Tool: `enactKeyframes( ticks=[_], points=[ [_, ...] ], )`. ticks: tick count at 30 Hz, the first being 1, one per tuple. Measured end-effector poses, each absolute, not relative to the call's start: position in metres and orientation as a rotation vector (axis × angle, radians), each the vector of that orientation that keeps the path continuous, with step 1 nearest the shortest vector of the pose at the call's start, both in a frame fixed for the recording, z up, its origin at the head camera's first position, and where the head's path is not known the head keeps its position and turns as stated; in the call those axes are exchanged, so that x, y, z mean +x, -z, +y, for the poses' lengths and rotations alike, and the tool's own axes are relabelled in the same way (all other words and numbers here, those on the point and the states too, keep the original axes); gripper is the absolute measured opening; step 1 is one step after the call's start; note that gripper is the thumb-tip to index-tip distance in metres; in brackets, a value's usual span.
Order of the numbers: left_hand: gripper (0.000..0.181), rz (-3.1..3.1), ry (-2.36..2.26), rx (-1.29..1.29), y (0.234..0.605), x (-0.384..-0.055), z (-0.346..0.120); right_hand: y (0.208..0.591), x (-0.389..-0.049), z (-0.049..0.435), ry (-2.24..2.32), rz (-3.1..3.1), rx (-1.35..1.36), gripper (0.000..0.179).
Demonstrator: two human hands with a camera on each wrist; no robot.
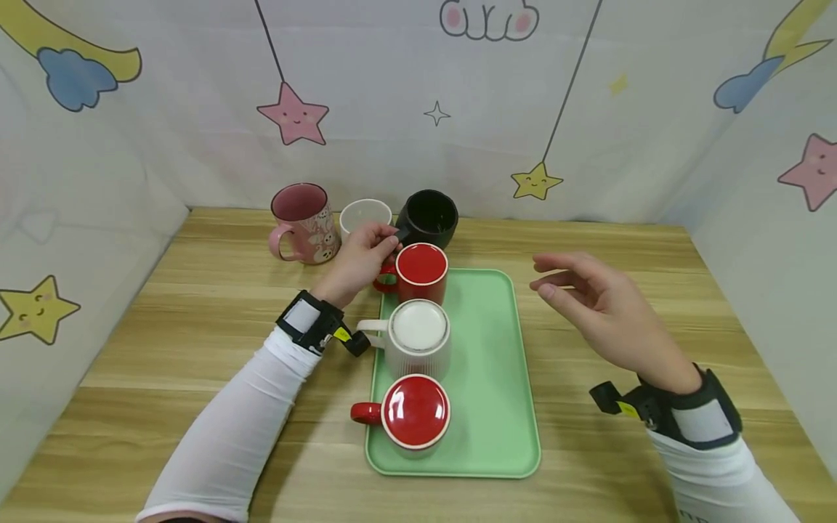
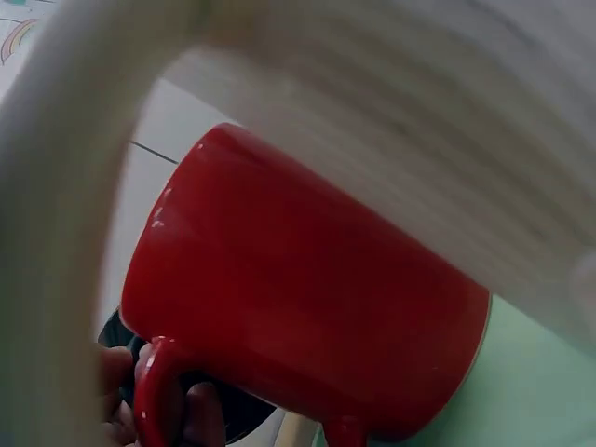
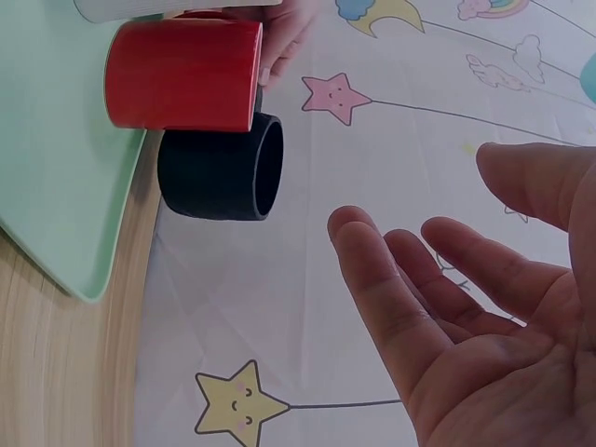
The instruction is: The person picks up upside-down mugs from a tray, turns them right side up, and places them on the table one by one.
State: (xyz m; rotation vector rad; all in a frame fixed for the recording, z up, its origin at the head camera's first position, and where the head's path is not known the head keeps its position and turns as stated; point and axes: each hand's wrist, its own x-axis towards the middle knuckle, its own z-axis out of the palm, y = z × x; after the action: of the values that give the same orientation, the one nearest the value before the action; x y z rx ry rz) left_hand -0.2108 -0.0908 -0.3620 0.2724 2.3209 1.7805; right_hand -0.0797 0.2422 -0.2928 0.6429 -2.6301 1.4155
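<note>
At the back of the table stands a black mug (image 1: 437, 221), upright, its opening upward. My left hand (image 1: 358, 263) pinches its handle between thumb and fingers. Just in front, an upside-down red mug (image 1: 421, 265) sits on the green tray (image 1: 493, 378); in the left wrist view this red mug (image 2: 298, 279) hides much of the black one. A white ribbed mug (image 1: 418, 327) and another red mug (image 1: 415, 410), both bottom up, follow in a column toward me. My right hand (image 1: 604, 312) hovers right of the tray, fingers loosely bent, holding nothing.
Left of the black mug, a white cup (image 1: 365, 212) and a pink patterned mug (image 1: 304, 221) stand upright by the cloth backdrop (image 1: 405, 160). The column of mugs takes up the tray's left side, handles pointing left over its edge. Wooden tabletop (image 1: 216, 327) surrounds the tray.
</note>
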Motion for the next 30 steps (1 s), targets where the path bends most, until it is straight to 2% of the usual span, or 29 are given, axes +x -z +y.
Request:
enactKeyframes(
  ticks=[17, 30],
  points=[
    [0.028, 2.289, -1.757, 0.199, 0.379, -0.216, -0.090, 0.294, -0.080, 0.241, -1.433, -2.627, 0.665, 0.038],
    [0.036, 2.218, -1.752, 0.215, 0.378, -0.214, -0.091, 0.296, -0.080, 0.241, -1.428, -2.635, 0.675, 0.038]
  ],
)
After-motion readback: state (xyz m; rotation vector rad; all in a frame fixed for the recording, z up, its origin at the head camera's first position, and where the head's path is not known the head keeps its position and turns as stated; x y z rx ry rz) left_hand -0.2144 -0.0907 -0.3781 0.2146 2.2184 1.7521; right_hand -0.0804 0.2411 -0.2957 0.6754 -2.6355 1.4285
